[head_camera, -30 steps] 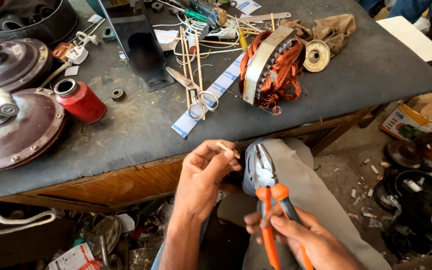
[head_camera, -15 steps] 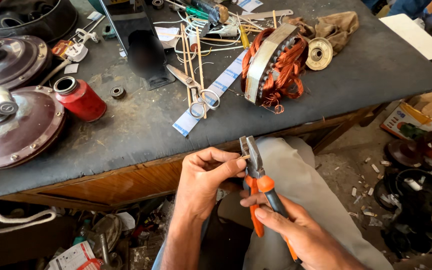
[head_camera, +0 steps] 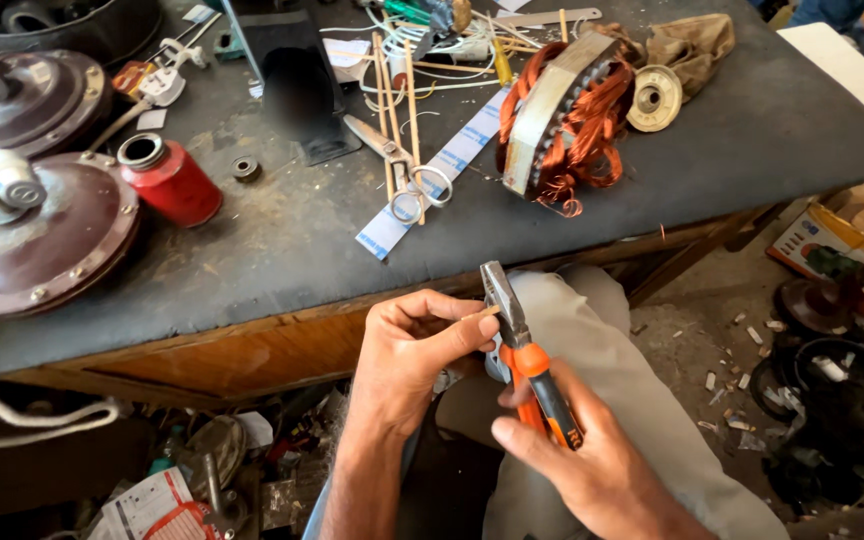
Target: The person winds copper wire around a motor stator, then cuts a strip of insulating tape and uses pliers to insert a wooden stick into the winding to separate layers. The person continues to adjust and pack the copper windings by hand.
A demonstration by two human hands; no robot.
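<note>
My left hand pinches a short thin wooden stick between thumb and fingers, its tip against the jaws of the pliers. My right hand grips the orange-handled pliers by the handles, jaws pointing up and closed around the stick's end. Both hands are held over my lap, just below the front edge of the dark workbench. On the bench beyond lie a motor stator wound with copper wire, scissors and several thin wooden sticks.
A red can and two brown round fan motor housings sit at the bench's left. A white strip, a black stand and a small bearing lie mid-bench. Fan parts and a box litter the floor at right.
My right hand has raised the pliers toward my left hand. The jaws, apart from the stick a second ago, now meet its end.
</note>
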